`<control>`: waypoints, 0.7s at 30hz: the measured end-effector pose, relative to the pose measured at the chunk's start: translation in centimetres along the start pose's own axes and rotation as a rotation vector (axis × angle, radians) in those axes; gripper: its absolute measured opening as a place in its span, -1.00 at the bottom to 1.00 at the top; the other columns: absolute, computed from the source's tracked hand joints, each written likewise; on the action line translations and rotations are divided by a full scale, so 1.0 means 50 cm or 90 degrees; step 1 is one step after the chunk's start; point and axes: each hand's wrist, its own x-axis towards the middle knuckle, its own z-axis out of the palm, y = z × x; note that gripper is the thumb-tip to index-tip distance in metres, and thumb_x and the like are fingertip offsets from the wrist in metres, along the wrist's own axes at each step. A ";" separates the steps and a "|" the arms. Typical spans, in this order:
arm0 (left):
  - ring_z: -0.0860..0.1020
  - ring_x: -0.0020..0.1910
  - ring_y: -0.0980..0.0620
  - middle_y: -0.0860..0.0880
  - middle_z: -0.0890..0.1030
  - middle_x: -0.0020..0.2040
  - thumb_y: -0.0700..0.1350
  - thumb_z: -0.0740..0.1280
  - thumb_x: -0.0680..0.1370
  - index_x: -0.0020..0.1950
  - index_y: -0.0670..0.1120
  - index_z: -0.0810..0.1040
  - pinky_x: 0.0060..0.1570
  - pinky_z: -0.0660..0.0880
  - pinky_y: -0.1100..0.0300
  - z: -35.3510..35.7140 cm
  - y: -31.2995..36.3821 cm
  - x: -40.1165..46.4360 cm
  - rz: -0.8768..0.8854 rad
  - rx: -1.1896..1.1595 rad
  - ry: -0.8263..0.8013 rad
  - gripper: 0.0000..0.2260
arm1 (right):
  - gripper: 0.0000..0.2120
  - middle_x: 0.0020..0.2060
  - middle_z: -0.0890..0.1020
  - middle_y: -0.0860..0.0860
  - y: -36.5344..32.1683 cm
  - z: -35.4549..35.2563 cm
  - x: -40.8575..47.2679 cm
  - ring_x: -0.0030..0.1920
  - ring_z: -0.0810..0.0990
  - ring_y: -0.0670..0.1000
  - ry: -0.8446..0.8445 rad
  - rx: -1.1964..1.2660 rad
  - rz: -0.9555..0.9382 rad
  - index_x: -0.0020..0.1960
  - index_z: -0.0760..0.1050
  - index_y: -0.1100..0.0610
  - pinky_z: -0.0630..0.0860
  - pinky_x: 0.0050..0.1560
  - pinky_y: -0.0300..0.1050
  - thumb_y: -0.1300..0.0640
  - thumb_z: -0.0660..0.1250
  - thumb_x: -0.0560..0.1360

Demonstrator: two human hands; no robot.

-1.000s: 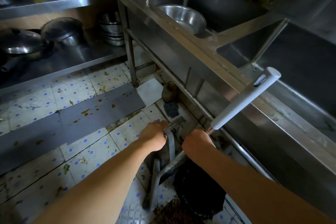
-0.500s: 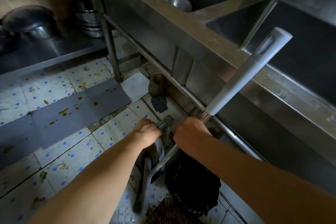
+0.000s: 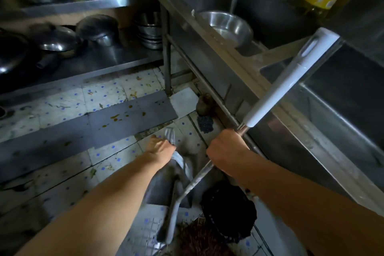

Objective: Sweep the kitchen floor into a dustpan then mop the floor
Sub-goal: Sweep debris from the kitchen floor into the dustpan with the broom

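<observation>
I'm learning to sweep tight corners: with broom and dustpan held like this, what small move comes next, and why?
Probably a short pull of the broom toward the dustpan. The right hand grips the broom shaft, the left hand holds the dustpan handle, the pan sits low by the floor, and the reddish bristles lie just beside its mouth. Scraps farther off can wait.

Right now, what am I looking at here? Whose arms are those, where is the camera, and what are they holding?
No machine here: a person wears a camera on the head, looking down at their own arms. The right hand grips a broom handle, metal with a white top. The left hand holds the dustpan handle; the dustpan sits low by the tiled floor, which shows scraps and stains. A steel bowl lies in the sink; pots stand on a shelf.
</observation>
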 end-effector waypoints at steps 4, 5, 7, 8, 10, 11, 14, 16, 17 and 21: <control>0.49 0.26 -0.06 0.01 0.56 0.22 0.02 0.27 0.55 0.23 0.04 0.49 0.24 0.32 0.08 -0.022 -0.065 -0.091 -0.123 -0.062 -0.002 -0.74 | -0.83 0.07 0.59 0.07 0.016 -0.088 -0.040 0.10 0.56 0.10 0.009 -0.032 -0.020 0.10 0.51 0.16 0.42 0.05 -0.04 0.22 0.18 0.59; 0.48 0.27 -0.06 0.00 0.54 0.24 0.05 0.27 0.55 0.23 0.05 0.48 0.22 0.33 0.09 -0.023 -0.079 -0.112 -0.153 -0.082 -0.007 -0.73 | -0.85 0.05 0.60 0.06 0.019 -0.107 -0.050 0.07 0.57 0.08 0.012 -0.045 -0.026 0.07 0.51 0.15 0.41 -0.02 -0.06 0.23 0.18 0.58; 0.45 0.28 -0.09 -0.04 0.47 0.29 0.09 0.28 0.54 0.28 0.07 0.45 0.20 0.36 0.09 -0.026 -0.108 -0.157 -0.230 -0.122 -0.019 -0.67 | -0.88 0.01 0.60 0.04 0.024 -0.150 -0.069 0.02 0.57 0.06 0.023 -0.073 -0.037 -0.01 0.48 0.13 0.33 -0.12 -0.09 0.26 0.18 0.58; 0.43 0.27 -0.10 -0.07 0.41 0.30 0.10 0.29 0.53 0.31 0.07 0.44 0.19 0.37 0.08 -0.028 -0.122 -0.182 -0.267 -0.128 -0.022 -0.64 | -0.89 0.01 0.60 0.04 0.023 -0.170 -0.076 0.02 0.57 0.06 0.022 -0.088 -0.044 -0.01 0.48 0.13 0.31 -0.15 -0.10 0.26 0.19 0.57; 0.38 0.26 -0.10 -0.09 0.31 0.29 0.10 0.28 0.53 0.33 0.07 0.45 0.19 0.36 0.08 -0.029 -0.153 -0.232 -0.323 -0.109 -0.021 -0.63 | -0.88 -0.01 0.60 0.04 0.021 -0.207 -0.087 0.02 0.57 0.05 0.029 -0.106 -0.047 -0.03 0.47 0.13 0.29 -0.17 -0.11 0.27 0.18 0.58; 0.34 0.26 -0.09 -0.08 0.29 0.28 0.09 0.26 0.54 0.32 0.06 0.47 0.19 0.34 0.08 -0.029 -0.170 -0.256 -0.342 -0.093 -0.017 -0.64 | -0.87 -0.06 0.60 0.02 0.021 -0.224 -0.090 0.00 0.57 0.05 0.041 -0.109 -0.043 -0.05 0.47 0.12 0.28 -0.18 -0.12 0.27 0.17 0.58; 0.26 0.29 -0.07 -0.04 0.27 0.31 0.08 0.22 0.55 0.30 0.02 0.49 0.21 0.29 0.09 -0.028 -0.214 -0.320 -0.360 -0.070 -0.010 -0.65 | -0.83 -0.25 0.49 -0.03 0.019 -0.269 -0.098 -0.15 0.49 0.03 0.056 -0.119 -0.030 0.07 0.51 0.11 0.26 -0.26 -0.13 0.23 0.16 0.59; 0.24 0.33 -0.09 -0.03 0.31 0.36 0.12 0.20 0.56 0.32 0.01 0.47 0.31 0.23 0.05 -0.023 -0.237 -0.353 -0.359 -0.086 -0.004 -0.62 | -0.80 -0.12 0.56 -0.02 0.021 -0.293 -0.100 -0.13 0.50 0.01 0.066 -0.128 -0.036 0.15 0.49 0.09 0.28 -0.19 -0.14 0.20 0.16 0.59; 0.24 0.35 -0.09 -0.03 0.34 0.36 0.14 0.20 0.56 0.33 0.01 0.46 0.36 0.18 0.02 -0.021 -0.250 -0.371 -0.362 -0.099 -0.004 -0.60 | -0.79 -0.03 0.58 -0.01 0.021 -0.306 -0.101 -0.05 0.54 0.02 0.069 -0.137 -0.039 0.17 0.48 0.09 0.29 -0.15 -0.13 0.19 0.16 0.59; 0.27 0.40 -0.06 -0.03 0.41 0.36 0.16 0.12 0.59 0.37 -0.02 0.41 0.46 0.02 -0.01 0.003 -0.294 -0.412 -0.405 -0.160 -0.043 -0.56 | -0.77 0.05 0.60 0.02 0.028 -0.351 -0.099 0.05 0.58 0.06 0.085 -0.155 -0.031 0.20 0.48 0.08 0.33 -0.14 -0.10 0.20 0.15 0.60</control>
